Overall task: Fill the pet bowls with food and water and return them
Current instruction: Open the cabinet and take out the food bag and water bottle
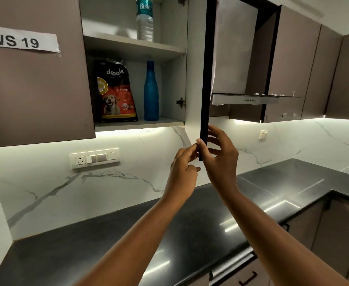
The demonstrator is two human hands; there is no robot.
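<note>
Food bag upright on lower shelf, front outward, clear bottle cut off above, left hand and right hand pinching open cupboard door edge.

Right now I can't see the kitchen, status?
Left hand and right hand both on open cabinet door edge. Dog food bag on lower shelf, untouched. Nothing blocking it.

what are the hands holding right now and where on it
Both hands grip the open cabinet door at its bottom corner: the left hand pinches the edge from the inner side, the right hand wraps it from the outer side. Nothing else is held.
</note>
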